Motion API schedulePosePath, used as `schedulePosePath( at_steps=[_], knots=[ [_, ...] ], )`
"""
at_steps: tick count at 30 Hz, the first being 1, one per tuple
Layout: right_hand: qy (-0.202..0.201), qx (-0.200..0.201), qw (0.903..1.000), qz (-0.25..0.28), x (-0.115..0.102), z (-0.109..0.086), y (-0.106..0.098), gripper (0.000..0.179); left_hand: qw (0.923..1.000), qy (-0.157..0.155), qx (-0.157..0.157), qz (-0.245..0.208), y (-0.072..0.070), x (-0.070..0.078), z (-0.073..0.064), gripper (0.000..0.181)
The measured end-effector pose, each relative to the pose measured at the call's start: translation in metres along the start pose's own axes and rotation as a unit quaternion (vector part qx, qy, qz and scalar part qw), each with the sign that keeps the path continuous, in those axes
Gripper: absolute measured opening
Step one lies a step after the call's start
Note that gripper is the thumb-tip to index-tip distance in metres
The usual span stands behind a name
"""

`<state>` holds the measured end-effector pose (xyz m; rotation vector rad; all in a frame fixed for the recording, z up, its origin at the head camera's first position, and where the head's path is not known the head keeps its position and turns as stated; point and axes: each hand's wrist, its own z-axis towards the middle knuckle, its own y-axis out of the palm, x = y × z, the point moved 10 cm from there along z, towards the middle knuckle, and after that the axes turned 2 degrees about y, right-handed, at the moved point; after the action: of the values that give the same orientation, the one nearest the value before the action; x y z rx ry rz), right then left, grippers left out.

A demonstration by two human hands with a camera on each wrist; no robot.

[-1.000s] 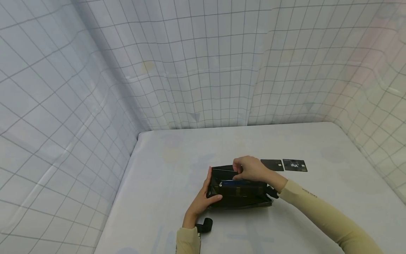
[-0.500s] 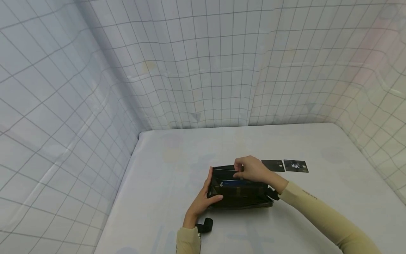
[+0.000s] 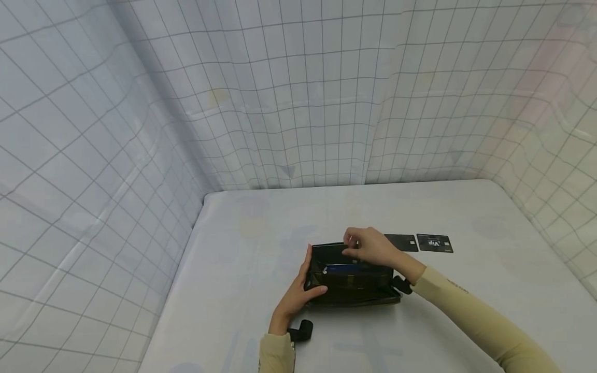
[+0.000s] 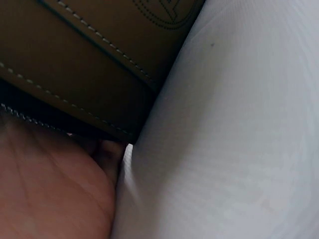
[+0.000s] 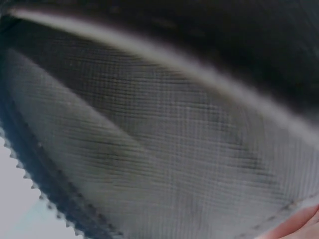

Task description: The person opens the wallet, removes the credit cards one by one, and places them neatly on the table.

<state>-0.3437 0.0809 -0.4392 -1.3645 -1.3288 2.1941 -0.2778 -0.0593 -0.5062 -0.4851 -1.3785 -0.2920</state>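
Gripped by the left hand (image 3: 293, 297), the wallet (image 3: 350, 284) should be steadied for the curled right hand (image 3: 372, 246), whose hold is unclear.

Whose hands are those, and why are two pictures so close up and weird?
There's no robot: those are a person's left hand and right hand. The left holds one end of an open wallet on a white table; the right is curled at the opening, but I can't tell whether it pinches anything. A dark card and a "Vip" card lie nearby. The wide picture comes from a head camera looking down. The close-ups come from wrist cameras; the black gadget by the left wrist is probably one. The left sees the wallet's brown stitched side, the right its grey lining.
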Motion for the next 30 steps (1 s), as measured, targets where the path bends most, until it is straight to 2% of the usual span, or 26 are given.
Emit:
schedulePosePath(
  at_steps=[11, 19, 30],
  knots=[
    [-0.013, 0.010, 0.9997, 0.017, 0.0010, -0.0007, 0.0003, 0.014, 1.0000, -0.004, -0.002, 0.003, 0.0005, -0.0015, -0.0002, 0.095],
    [-0.020, 0.003, 0.9990, 0.041, -0.0001, -0.0016, 0.0010, 0.014, 1.0000, 0.003, -0.004, 0.005, 0.0008, -0.0005, 0.0000, 0.095],
    [-0.005, 0.003, 0.9973, 0.073, 0.0066, -0.0023, 0.0012, 0.017, 0.9998, 0.014, -0.011, 0.011, 0.0011, 0.0024, 0.0002, 0.095]
  ],
)
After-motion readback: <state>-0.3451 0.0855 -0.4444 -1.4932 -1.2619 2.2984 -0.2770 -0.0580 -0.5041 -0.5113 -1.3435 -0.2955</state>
